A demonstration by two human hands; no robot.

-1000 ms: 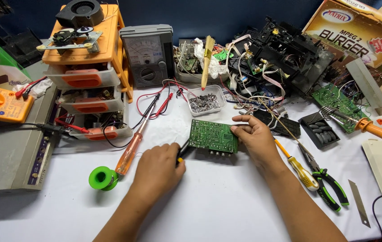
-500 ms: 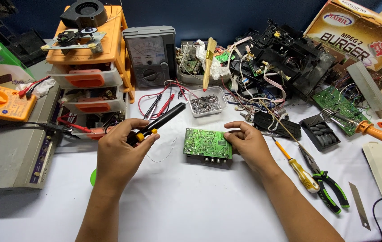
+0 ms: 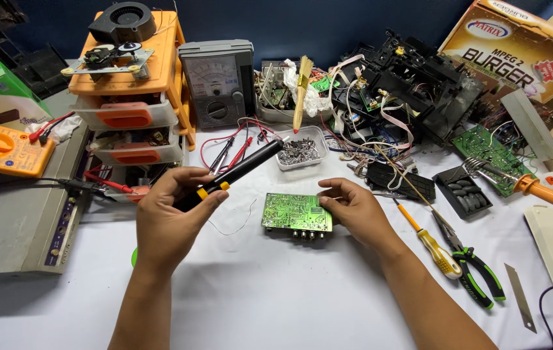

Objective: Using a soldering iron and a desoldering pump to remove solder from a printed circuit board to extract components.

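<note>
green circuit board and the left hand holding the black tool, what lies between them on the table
In the head view, only a thin loose wire on the white table lies between the green circuit board and the left hand.
</note>
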